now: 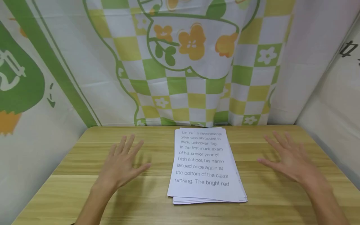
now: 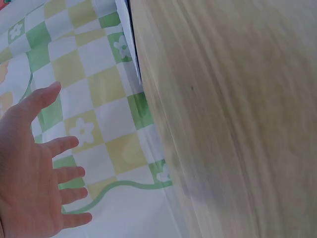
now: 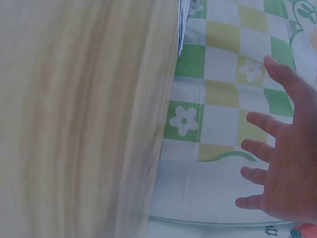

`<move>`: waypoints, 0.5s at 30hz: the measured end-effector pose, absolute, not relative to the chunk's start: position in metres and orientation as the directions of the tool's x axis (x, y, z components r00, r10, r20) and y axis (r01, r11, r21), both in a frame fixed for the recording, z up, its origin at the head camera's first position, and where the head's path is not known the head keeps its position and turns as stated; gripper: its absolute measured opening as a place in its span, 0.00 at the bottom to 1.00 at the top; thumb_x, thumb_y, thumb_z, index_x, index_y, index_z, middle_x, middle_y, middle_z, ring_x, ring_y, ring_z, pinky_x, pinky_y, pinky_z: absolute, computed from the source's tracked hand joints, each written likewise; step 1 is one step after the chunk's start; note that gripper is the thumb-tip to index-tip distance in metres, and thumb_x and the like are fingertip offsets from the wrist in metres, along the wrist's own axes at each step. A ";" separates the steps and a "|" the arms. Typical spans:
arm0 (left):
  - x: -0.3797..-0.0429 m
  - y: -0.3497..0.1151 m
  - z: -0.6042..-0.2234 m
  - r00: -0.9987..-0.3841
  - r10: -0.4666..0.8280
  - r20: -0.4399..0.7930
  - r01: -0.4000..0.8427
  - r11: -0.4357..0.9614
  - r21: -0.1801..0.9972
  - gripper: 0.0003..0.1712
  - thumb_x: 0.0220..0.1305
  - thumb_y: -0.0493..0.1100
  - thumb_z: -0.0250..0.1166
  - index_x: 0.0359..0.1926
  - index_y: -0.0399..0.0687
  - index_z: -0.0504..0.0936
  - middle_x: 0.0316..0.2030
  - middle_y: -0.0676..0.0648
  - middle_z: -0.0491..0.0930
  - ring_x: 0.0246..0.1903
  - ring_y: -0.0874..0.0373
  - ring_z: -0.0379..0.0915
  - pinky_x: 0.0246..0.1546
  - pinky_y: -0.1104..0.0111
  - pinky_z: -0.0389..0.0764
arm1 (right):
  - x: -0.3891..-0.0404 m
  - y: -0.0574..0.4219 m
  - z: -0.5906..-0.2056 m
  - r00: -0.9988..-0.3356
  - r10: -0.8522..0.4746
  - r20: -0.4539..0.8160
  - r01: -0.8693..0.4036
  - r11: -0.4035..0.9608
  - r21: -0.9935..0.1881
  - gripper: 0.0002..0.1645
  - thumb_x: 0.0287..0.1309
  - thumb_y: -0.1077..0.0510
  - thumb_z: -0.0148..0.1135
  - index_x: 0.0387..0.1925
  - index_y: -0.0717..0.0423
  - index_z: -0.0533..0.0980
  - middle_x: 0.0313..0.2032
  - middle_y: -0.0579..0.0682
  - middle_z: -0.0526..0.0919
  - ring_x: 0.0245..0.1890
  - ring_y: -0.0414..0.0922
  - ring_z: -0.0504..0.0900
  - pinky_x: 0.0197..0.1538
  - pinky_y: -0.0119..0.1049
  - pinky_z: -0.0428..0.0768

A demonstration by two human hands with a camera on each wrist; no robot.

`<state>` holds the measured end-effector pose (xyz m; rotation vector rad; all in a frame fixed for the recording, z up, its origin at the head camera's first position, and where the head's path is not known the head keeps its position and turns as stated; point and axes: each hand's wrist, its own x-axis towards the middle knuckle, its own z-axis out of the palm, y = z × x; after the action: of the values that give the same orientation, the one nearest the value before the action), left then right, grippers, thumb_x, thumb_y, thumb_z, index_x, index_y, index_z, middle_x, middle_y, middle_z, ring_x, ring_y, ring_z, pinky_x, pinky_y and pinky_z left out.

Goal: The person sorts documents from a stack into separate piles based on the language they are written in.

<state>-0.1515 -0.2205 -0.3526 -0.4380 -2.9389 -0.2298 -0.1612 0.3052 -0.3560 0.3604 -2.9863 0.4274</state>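
Note:
A stack of printed paper sheets [image 1: 201, 165] lies on the wooden table [image 1: 157, 187], its lower sheets slightly askew. Large English text covers the top sheet. To the left of the stack my left hand [image 1: 119, 168] hovers over the table with fingers spread, holding nothing. On the other side my right hand [image 1: 292, 162] is likewise raised, fingers apart, nothing in it. Both wrist views show the left hand [image 2: 34, 168] and the right hand [image 3: 292, 158] off the tabletop, with the stack's edge [image 2: 130, 39] visible only as a thin sliver.
Behind the table hangs a checkered curtain [image 1: 185, 84] in green, yellow and white with flowers. Printed fabric walls [image 1: 28, 150] stand close along the left and right sides. The table's far edge meets the curtain.

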 end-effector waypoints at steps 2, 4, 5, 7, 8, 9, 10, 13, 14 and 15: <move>-0.154 -0.217 -0.353 -0.943 0.283 0.174 0.307 0.943 0.128 0.49 0.68 0.72 0.57 0.79 0.49 0.62 0.80 0.34 0.49 0.79 0.32 0.41 0.76 0.34 0.46 | -0.162 0.303 -0.355 -0.965 -0.227 0.134 -0.254 0.934 -0.250 0.56 0.65 0.29 0.60 0.81 0.56 0.55 0.78 0.71 0.49 0.77 0.75 0.39 0.67 0.84 0.37; -0.157 -0.213 -0.354 -0.938 0.298 0.175 0.321 0.939 0.122 0.48 0.69 0.71 0.57 0.79 0.48 0.62 0.80 0.33 0.50 0.78 0.32 0.42 0.76 0.34 0.48 | -0.163 0.300 -0.354 -0.963 -0.234 0.134 -0.260 0.937 -0.235 0.56 0.65 0.29 0.60 0.81 0.55 0.54 0.78 0.71 0.50 0.77 0.75 0.42 0.67 0.84 0.40; -0.158 -0.210 -0.354 -0.936 0.305 0.177 0.328 0.937 0.120 0.48 0.69 0.70 0.57 0.79 0.48 0.63 0.80 0.34 0.50 0.78 0.32 0.43 0.76 0.35 0.48 | -0.164 0.299 -0.353 -0.962 -0.237 0.134 -0.263 0.938 -0.225 0.56 0.65 0.29 0.60 0.81 0.55 0.54 0.78 0.71 0.50 0.76 0.76 0.44 0.67 0.84 0.42; -0.161 -0.205 -0.356 -0.931 0.320 0.177 0.344 0.930 0.126 0.47 0.70 0.69 0.57 0.79 0.47 0.63 0.79 0.33 0.51 0.78 0.32 0.44 0.76 0.35 0.49 | -0.165 0.296 -0.352 -0.958 -0.247 0.145 -0.274 0.938 -0.211 0.56 0.65 0.29 0.61 0.81 0.55 0.54 0.78 0.71 0.52 0.75 0.76 0.47 0.66 0.84 0.45; -0.163 -0.203 -0.357 -0.927 0.329 0.180 0.353 0.927 0.126 0.46 0.71 0.69 0.57 0.79 0.46 0.63 0.79 0.33 0.52 0.78 0.32 0.45 0.75 0.35 0.50 | -0.166 0.295 -0.352 -0.956 -0.252 0.152 -0.279 0.938 -0.203 0.56 0.65 0.30 0.61 0.81 0.54 0.54 0.77 0.71 0.53 0.75 0.76 0.48 0.66 0.84 0.46; -0.165 -0.201 -0.358 -0.924 0.336 0.183 0.361 0.924 0.128 0.46 0.71 0.68 0.57 0.79 0.46 0.63 0.79 0.33 0.52 0.78 0.32 0.46 0.75 0.35 0.52 | -0.167 0.295 -0.352 -0.951 -0.260 0.167 -0.290 0.937 -0.194 0.55 0.65 0.30 0.61 0.81 0.55 0.55 0.77 0.71 0.54 0.74 0.77 0.50 0.66 0.84 0.48; -0.167 -0.198 -0.359 -0.921 0.342 0.186 0.368 0.920 0.133 0.45 0.72 0.67 0.57 0.78 0.45 0.64 0.79 0.33 0.53 0.78 0.32 0.47 0.75 0.35 0.53 | -0.168 0.295 -0.352 -0.944 -0.270 0.188 -0.304 0.935 -0.181 0.55 0.65 0.31 0.62 0.80 0.55 0.57 0.76 0.72 0.56 0.73 0.77 0.53 0.66 0.83 0.51; -0.173 -0.192 -0.363 -0.905 0.368 0.212 0.399 0.907 0.133 0.42 0.74 0.62 0.59 0.77 0.42 0.65 0.77 0.31 0.56 0.77 0.33 0.50 0.74 0.36 0.57 | -0.172 0.296 -0.354 -0.914 -0.311 0.260 -0.356 0.923 -0.147 0.51 0.64 0.35 0.66 0.77 0.59 0.61 0.74 0.73 0.60 0.70 0.77 0.59 0.67 0.79 0.58; -0.175 -0.190 -0.364 -0.899 0.377 0.224 0.410 0.903 0.128 0.40 0.74 0.59 0.60 0.76 0.40 0.66 0.77 0.30 0.57 0.76 0.33 0.51 0.74 0.37 0.59 | -0.173 0.296 -0.354 -0.904 -0.323 0.281 -0.370 0.920 -0.132 0.50 0.64 0.36 0.66 0.76 0.60 0.63 0.73 0.74 0.61 0.69 0.77 0.61 0.66 0.77 0.60; -0.178 -0.188 -0.365 -0.891 0.387 0.238 0.422 0.899 0.120 0.39 0.74 0.57 0.61 0.75 0.39 0.67 0.76 0.30 0.59 0.76 0.33 0.53 0.73 0.38 0.61 | -0.174 0.297 -0.355 -0.892 -0.335 0.305 -0.384 0.916 -0.117 0.49 0.64 0.38 0.68 0.75 0.62 0.64 0.72 0.75 0.62 0.68 0.77 0.62 0.66 0.76 0.62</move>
<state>-0.1776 -0.1880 -0.3647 -0.6152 -2.8560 -0.2489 -0.1742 0.2966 -0.3553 0.5355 -2.7973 0.2516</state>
